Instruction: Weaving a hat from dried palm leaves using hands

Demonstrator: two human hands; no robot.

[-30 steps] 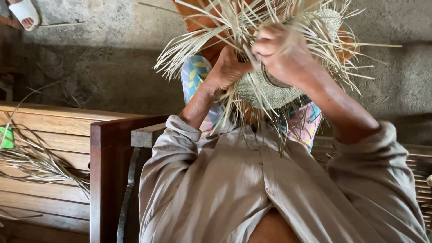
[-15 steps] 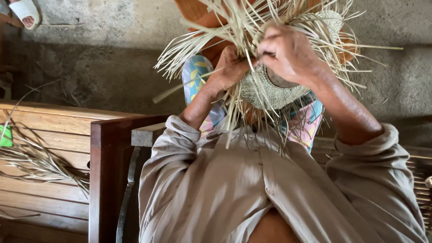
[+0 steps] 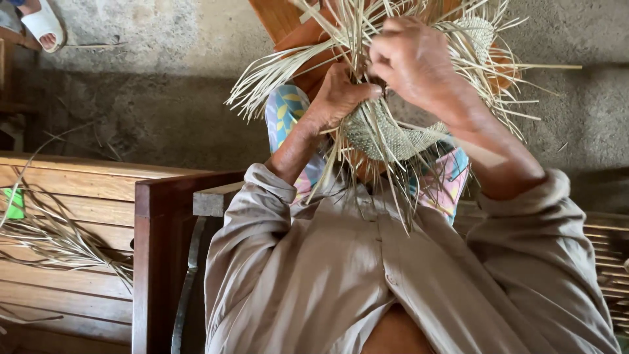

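While the half-woven straw piece (image 3: 386, 134) sits over the knees, the left hand (image 3: 337, 95) keeps a clenched grip on its strands (image 3: 341, 39); the right hand (image 3: 413, 56) pinches strands above.

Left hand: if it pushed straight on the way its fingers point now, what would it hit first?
The left hand points right, into the loose straw strands above the woven piece; just beyond them is probably the right hand, though depth is unclear.
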